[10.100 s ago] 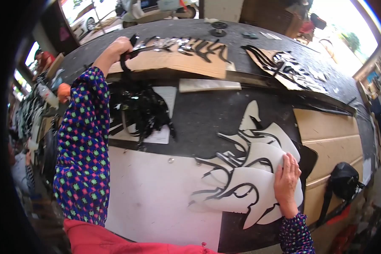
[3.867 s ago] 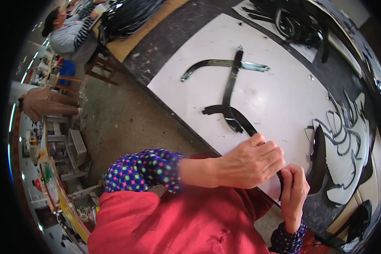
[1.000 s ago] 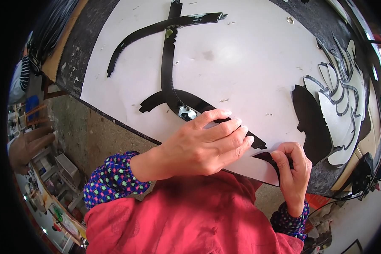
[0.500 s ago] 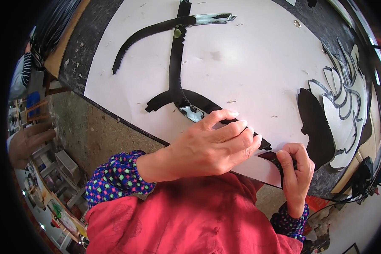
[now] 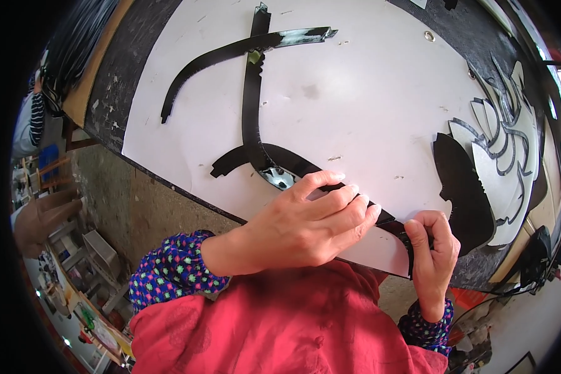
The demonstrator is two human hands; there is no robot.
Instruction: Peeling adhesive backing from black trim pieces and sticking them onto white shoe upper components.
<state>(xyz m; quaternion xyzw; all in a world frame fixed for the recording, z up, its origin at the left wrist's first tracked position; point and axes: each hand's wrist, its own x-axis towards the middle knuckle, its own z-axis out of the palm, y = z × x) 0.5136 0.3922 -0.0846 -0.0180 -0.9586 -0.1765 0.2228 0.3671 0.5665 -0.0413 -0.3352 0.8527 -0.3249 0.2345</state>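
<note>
My left hand curls its fingers over a curved black strip at the near edge of a white sheet; its thumb is hidden. My right hand pinches a second dark, shiny curved strip between thumb and bent fingers. The two strips' ends meet or overlap between my hands. Across the left end of the first strip lies a long black strip with a pale glossy patch at its near end. Another curved black strip crosses the long one farther up.
To the right lie a broad black piece and a pile of pale cut pieces with dark edges. A metal ring is set in the sheet's far right. At the far left hangs a bundle of black strips, with another person's striped sleeve below.
The strip under my left hand now reaches the strip in my right hand; a small gap showed between their ends before. Both hands keep nearly the same pose, and the whole view has shifted slightly.
</note>
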